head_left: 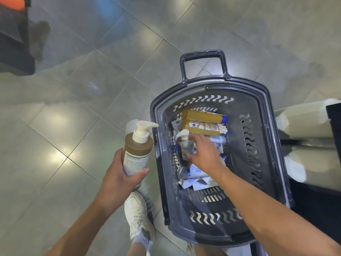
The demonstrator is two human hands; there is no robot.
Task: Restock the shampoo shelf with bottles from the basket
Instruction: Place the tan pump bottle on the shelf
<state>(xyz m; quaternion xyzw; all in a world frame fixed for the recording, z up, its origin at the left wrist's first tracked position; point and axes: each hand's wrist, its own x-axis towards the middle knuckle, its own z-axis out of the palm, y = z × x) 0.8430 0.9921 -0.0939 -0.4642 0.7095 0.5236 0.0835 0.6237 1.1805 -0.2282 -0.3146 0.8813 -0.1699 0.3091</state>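
My left hand (118, 174) grips one brown pump bottle (137, 154) at the basket's (269, 115) 9 o'clock, leaving my right hand (204, 154) free to curl round a second pump bottle (185, 145) inside.

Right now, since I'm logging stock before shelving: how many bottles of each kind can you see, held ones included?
Brown pump bottles: 2, the held pump bottle in the left hand, the second pump bottle in the basket, gripped by the right hand.
Amber bottles lying flat: 2
Total: 4
White-and-blue packs: too jumbled to count.
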